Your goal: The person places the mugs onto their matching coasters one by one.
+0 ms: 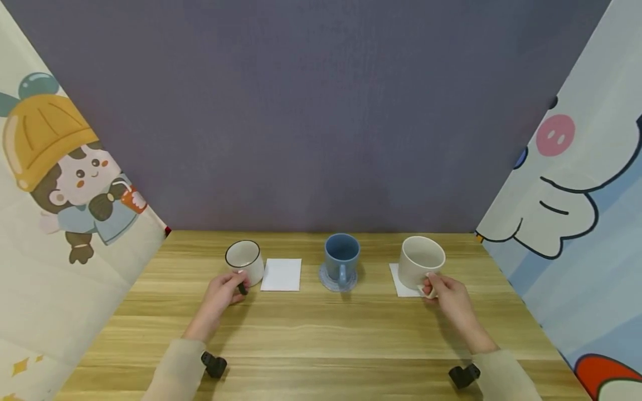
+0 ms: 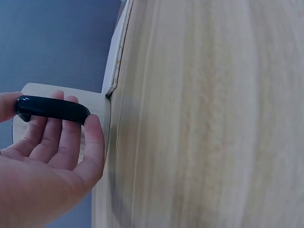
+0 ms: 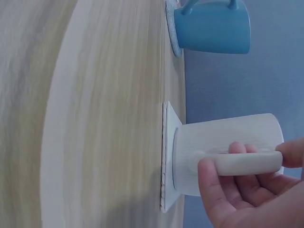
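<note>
Now your left hand (image 1: 224, 291) has its fingers pinching the black handle (image 2: 53, 108) of the dark-rimmed mug (image 1: 244, 257), just beside a square coaster (image 1: 281, 274); your right hand (image 1: 451, 298) pinches the white handle (image 3: 248, 163) of the plain mug (image 1: 420, 264), over its own coaster (image 1: 401, 285). Side grips, likely for keeping both upright! Between them, a blue mug (image 1: 341, 256) sits on a round coaster (image 1: 327, 282), presumably shielding the desk (image 1: 326, 345).

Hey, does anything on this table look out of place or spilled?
One thing: the white mug with the dark rim, in the left hand, is beside the square coaster, not on it, while the blue mug stands on its round coaster. I see no spill or damage.
</note>
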`<state>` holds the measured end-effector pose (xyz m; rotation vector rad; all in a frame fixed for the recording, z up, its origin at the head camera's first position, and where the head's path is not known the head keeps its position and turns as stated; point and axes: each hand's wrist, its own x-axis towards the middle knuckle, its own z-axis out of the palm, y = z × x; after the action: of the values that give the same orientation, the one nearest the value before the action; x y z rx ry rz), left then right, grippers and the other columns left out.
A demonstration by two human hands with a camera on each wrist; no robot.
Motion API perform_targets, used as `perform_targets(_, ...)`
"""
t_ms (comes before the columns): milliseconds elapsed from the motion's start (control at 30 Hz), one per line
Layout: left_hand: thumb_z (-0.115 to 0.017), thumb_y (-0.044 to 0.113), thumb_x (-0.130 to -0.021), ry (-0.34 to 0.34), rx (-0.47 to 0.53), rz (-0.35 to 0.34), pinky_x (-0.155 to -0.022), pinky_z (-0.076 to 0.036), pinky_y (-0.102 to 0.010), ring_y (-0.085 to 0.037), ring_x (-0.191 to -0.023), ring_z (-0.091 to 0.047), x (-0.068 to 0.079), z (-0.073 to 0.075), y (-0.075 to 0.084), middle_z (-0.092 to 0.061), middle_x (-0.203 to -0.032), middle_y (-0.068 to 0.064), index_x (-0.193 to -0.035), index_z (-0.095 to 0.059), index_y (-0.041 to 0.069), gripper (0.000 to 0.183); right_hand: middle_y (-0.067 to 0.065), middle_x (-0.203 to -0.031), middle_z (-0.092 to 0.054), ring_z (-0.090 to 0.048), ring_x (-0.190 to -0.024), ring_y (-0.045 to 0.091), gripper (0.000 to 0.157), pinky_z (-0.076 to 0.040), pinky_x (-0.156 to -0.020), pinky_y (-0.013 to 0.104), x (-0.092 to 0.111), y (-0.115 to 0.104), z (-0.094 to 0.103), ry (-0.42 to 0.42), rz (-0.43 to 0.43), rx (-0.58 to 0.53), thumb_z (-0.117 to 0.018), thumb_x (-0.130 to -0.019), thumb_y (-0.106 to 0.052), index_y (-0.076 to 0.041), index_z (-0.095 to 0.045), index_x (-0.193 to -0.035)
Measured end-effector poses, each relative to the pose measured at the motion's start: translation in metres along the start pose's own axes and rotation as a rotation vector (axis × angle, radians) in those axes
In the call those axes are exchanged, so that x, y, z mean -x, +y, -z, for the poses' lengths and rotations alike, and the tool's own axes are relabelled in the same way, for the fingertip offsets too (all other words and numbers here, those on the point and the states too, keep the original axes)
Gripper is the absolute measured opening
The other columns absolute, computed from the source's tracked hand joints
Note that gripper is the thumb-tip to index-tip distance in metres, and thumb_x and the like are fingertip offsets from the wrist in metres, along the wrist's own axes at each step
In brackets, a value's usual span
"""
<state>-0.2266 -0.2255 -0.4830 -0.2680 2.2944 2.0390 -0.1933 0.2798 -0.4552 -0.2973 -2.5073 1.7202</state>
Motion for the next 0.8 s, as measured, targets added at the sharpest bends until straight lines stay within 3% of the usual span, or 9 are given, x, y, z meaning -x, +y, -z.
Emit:
perform_targets(167, -0.057, 0.033, -0.106, 0.005, 0.004, -0.014, -0.08, -0.056, -0.034, -0.018, -0.088, -0.061, 0.001, 0.0, 0.0, -0.064, -0.098, -0.008, -0.104, -0.066, -0.008, 0.042, 0.018, -0.101, -0.065, -0.06, -0.092, 0.021, 0.051, -0.057, -0.075, 0.034, 0.001, -0.004, 0.004, -0.021, 0.021, 0.177, -0.043, -0.11, -0.036, 0.012, -0.063, -0.112)
perform_targets(333, -0.055, 0.03, -0.107, 0.005, -0.001, -0.022, -0.077, -0.056, -0.032, -0.016, -0.084, -0.062, -0.001, 0.001, -0.001, -0.064, -0.092, -0.006, -0.103, -0.064, -0.01, 0.042, 0.021, -0.1, -0.065, -0.058, -0.085, 0.026, 0.049, -0.048, -0.067, 0.032, 0.007, -0.009, 0.008, 0.056, 0.08, 0.342, -0.043, -0.109, -0.034, 0.01, -0.062, -0.119)
perform_targets(533, -0.053, 0.033, -0.107, -0.003, -0.025, -0.026, -0.076, -0.055, -0.032, -0.017, -0.083, -0.061, -0.001, 0.001, -0.001, -0.062, -0.089, -0.006, -0.097, -0.063, -0.008, 0.043, 0.015, -0.089, -0.067, -0.057, -0.073, 0.023, 0.038, -0.045, -0.062, 0.034, 0.013, -0.019, 0.012, 0.128, 0.166, 0.421, -0.048, -0.106, -0.026, 0.007, -0.065, -0.112)
perform_targets(800, -0.051, 0.033, -0.108, 0.016, -0.051, -0.038, -0.075, -0.055, -0.033, -0.017, -0.082, -0.058, 0.002, 0.0, 0.001, -0.061, -0.087, -0.007, -0.092, -0.062, -0.005, 0.042, 0.015, -0.096, -0.069, -0.064, -0.087, 0.031, 0.029, -0.046, -0.073, 0.042, 0.021, -0.04, 0.012, 0.2, 0.325, 0.531, -0.058, -0.1, -0.023, 0.002, -0.07, -0.107)
